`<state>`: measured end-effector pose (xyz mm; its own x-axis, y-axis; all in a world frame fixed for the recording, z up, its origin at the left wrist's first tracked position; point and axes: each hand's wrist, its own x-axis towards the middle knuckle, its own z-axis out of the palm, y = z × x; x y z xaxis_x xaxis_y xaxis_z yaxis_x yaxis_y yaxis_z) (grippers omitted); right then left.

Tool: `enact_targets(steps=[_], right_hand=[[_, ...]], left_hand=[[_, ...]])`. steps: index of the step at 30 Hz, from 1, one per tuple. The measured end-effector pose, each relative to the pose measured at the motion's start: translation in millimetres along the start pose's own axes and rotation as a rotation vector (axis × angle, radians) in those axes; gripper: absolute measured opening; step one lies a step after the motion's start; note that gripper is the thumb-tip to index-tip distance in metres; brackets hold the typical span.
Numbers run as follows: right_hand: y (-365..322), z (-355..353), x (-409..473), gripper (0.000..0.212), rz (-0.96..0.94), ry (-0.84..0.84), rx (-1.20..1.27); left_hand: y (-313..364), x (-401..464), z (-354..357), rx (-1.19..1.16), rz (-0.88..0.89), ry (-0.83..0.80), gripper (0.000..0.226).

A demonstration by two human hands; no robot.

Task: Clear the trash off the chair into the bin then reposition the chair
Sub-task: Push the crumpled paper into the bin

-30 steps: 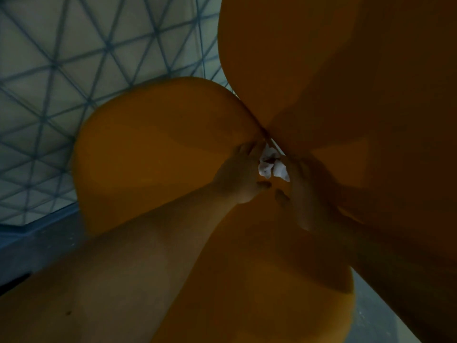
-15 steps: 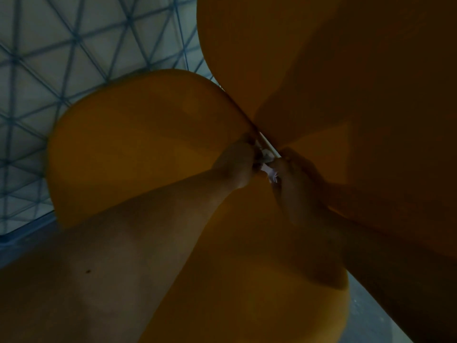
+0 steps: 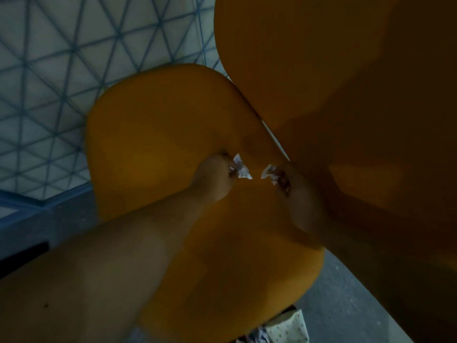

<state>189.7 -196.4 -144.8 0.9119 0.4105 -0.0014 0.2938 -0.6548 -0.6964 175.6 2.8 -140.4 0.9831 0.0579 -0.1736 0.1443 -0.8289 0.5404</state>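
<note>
Step in hand: trash pickup off the orange chair (image 3: 158, 154). Left hand (image 3: 215, 177) pinches a crumpled white scrap (image 3: 241, 169); right hand (image 3: 294, 186), at its 3 o'clock, pinches a second scrap (image 3: 268, 172). Both sit just above the seat. Next: carry them to the bin, not identifiable in view.

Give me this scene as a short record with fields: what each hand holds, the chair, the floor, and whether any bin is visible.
left hand: closed on a white paper scrap
right hand: closed on another crumpled scrap
scraps: apart, small gap between them
chair: orange, seat under both hands
floor: pale, blue triangle grid
bin: none clearly visible
</note>
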Motion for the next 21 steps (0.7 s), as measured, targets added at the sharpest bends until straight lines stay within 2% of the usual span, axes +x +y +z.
enact_targets(steps=[5, 9, 11, 16, 21], right_hand=[[-4.9, -28.4, -62.6, 0.027, -0.051, -0.164, 0.072], [-12.9, -45.5, -127.5, 0.021, -0.214, -0.151, 0.032], [-12.8, -46.1, -156.6, 0.020, -0.235, -0.168, 0.072], [9.3, -30.2, -224.9, 0.020, -0.165, -0.290, 0.133], [40.6, 0.5, -277.0, 0.025, -0.065, -0.312, 0.094]], left_hand=[[19.2, -69.2, 7.4, -0.039, -0.136, 0.087, 0.029], [51.6, -137.3, 17.3, -0.124, -0.138, 0.241, 0.026], [67.8, -170.8, 25.9, -0.173, -0.113, 0.276, 0.025], [99.4, -249.8, 61.1, -0.225, -0.052, 0.331, 0.026], [90.7, -313.3, 102.8, -0.257, -0.002, 0.375, 0.024]])
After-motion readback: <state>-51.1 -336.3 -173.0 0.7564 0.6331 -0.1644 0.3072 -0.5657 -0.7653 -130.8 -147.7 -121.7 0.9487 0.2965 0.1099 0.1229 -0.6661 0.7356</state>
